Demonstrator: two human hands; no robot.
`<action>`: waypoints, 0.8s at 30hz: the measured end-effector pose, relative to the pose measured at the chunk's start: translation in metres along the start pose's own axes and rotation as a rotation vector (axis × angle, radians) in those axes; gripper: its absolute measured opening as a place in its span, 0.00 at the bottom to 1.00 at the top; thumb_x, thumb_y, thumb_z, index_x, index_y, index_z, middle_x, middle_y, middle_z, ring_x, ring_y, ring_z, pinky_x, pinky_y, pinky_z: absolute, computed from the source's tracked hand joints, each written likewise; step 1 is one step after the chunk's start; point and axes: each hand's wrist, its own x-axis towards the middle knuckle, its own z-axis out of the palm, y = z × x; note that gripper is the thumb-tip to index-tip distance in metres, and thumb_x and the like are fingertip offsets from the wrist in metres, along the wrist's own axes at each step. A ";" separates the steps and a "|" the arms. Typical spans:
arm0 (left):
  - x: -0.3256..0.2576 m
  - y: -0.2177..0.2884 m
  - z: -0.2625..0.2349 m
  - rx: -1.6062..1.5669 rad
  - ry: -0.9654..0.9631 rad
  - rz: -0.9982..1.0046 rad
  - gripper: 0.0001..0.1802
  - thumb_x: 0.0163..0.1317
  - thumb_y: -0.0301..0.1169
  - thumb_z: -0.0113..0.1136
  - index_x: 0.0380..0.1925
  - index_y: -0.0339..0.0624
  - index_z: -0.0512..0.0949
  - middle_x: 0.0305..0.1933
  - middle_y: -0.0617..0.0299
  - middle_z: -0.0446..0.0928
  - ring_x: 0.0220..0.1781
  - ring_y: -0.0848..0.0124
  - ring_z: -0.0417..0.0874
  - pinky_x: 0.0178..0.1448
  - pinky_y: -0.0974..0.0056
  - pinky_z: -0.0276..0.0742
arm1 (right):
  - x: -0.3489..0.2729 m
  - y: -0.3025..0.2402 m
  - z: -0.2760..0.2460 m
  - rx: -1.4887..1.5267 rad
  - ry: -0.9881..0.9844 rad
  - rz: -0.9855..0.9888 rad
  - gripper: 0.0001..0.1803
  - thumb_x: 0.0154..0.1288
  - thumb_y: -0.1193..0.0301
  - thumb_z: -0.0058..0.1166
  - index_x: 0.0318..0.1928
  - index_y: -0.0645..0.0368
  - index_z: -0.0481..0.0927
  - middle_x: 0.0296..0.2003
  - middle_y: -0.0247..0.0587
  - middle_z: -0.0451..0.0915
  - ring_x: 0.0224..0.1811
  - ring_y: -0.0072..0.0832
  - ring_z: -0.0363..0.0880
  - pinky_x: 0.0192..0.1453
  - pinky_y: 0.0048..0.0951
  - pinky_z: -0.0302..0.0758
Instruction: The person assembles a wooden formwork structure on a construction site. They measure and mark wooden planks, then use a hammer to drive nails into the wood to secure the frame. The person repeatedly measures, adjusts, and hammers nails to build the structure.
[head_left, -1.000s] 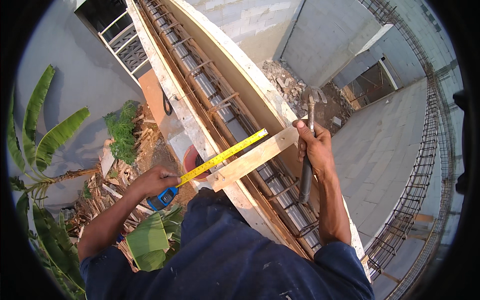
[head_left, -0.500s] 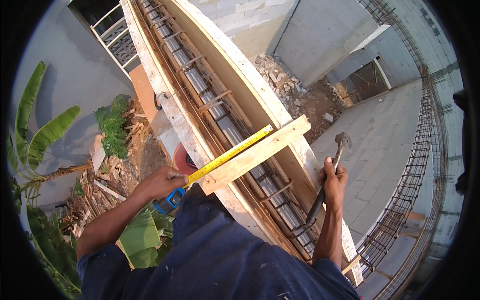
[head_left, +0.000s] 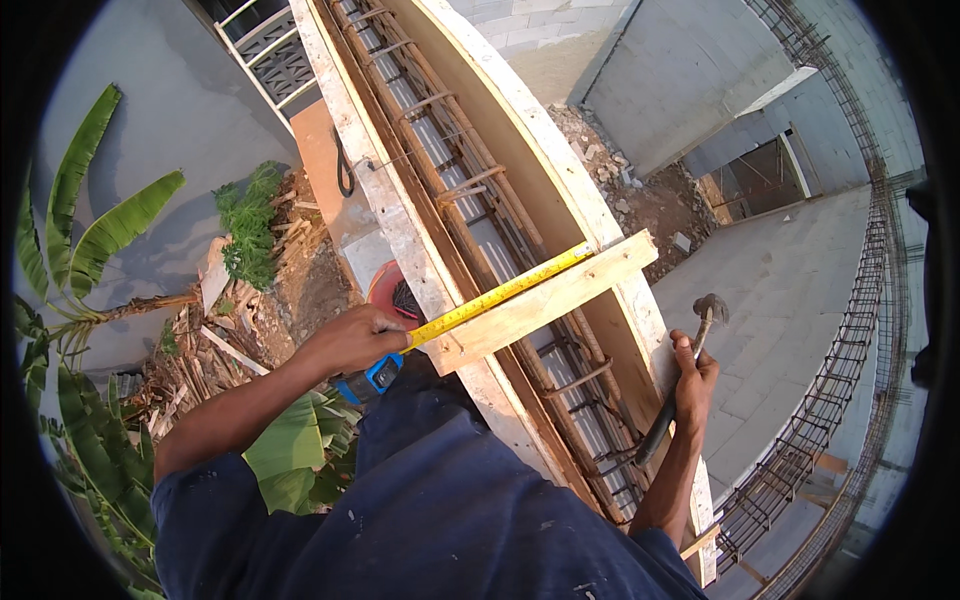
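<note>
My left hand [head_left: 362,341] is closed on a tape measure, its blue case [head_left: 383,373] hanging just below the fingers. The yellow tape blade [head_left: 500,293] runs out across the long wooden formwork, its tip at the right-hand board [head_left: 612,238]. Alongside the blade lies a short wooden crosspiece [head_left: 548,304], spanning both boards. Over the right side of the formwork, my right hand [head_left: 692,385] grips a hammer, with its metal head [head_left: 711,306] up and its dark handle [head_left: 657,430] slanting down past the wrist.
Inside the formwork runs a rebar cage [head_left: 470,185]. Lower down at the left are a banana plant [head_left: 118,232], wood scraps [head_left: 205,390] and a red bucket [head_left: 388,290]. Rubble [head_left: 605,150] and grey block walls [head_left: 770,290] lie right, with another rebar cage [head_left: 835,400] curving past.
The view has shifted, so the scene sits farther right. The tape's tip has moved slightly toward the right-hand board. Both hands keep hold of their tools.
</note>
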 end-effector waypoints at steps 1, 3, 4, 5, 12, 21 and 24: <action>0.000 0.001 0.000 -0.004 0.014 0.020 0.19 0.65 0.43 0.58 0.35 0.35 0.83 0.21 0.62 0.75 0.24 0.78 0.70 0.32 0.63 0.69 | 0.001 0.000 0.000 -0.027 -0.007 -0.001 0.23 0.69 0.55 0.59 0.49 0.65 0.86 0.36 0.39 0.82 0.42 0.27 0.75 0.54 0.32 0.69; 0.000 0.002 0.000 -0.012 0.007 0.012 0.19 0.65 0.43 0.58 0.38 0.37 0.83 0.23 0.58 0.76 0.25 0.74 0.73 0.34 0.61 0.70 | 0.002 0.001 0.002 -0.023 -0.014 -0.023 0.27 0.68 0.51 0.57 0.49 0.65 0.86 0.34 0.38 0.81 0.41 0.28 0.73 0.54 0.32 0.67; 0.000 0.003 0.000 -0.016 -0.017 -0.018 0.20 0.64 0.44 0.57 0.43 0.39 0.83 0.26 0.53 0.78 0.26 0.70 0.75 0.36 0.60 0.72 | 0.002 0.001 0.002 -0.052 -0.008 -0.011 0.27 0.68 0.51 0.57 0.49 0.65 0.86 0.34 0.38 0.81 0.41 0.28 0.73 0.54 0.32 0.68; 0.000 0.005 -0.001 -0.022 -0.048 -0.063 0.21 0.64 0.45 0.56 0.47 0.41 0.83 0.29 0.48 0.80 0.28 0.66 0.78 0.38 0.58 0.73 | 0.002 0.001 0.003 -0.057 -0.017 -0.008 0.27 0.68 0.52 0.57 0.49 0.66 0.86 0.34 0.37 0.81 0.40 0.27 0.73 0.54 0.31 0.68; 0.001 0.009 0.000 -0.027 -0.027 -0.056 0.18 0.61 0.41 0.56 0.37 0.37 0.83 0.23 0.53 0.75 0.24 0.69 0.73 0.33 0.58 0.69 | -0.001 -0.002 0.007 -0.069 0.004 -0.019 0.26 0.68 0.53 0.57 0.49 0.65 0.86 0.29 0.32 0.76 0.35 0.23 0.69 0.45 0.28 0.66; 0.005 0.006 0.000 -0.053 -0.019 -0.053 0.17 0.60 0.39 0.57 0.30 0.34 0.80 0.19 0.59 0.72 0.22 0.75 0.70 0.30 0.60 0.68 | 0.004 -0.006 0.000 -0.046 -0.052 0.020 0.24 0.69 0.57 0.58 0.48 0.68 0.85 0.34 0.40 0.84 0.39 0.26 0.76 0.51 0.31 0.71; 0.004 0.005 0.001 -0.101 -0.002 -0.027 0.18 0.59 0.41 0.56 0.31 0.34 0.81 0.20 0.53 0.74 0.23 0.69 0.73 0.32 0.58 0.70 | 0.006 -0.003 0.000 -0.039 -0.055 0.033 0.23 0.69 0.57 0.58 0.48 0.67 0.86 0.35 0.41 0.84 0.39 0.27 0.76 0.52 0.31 0.71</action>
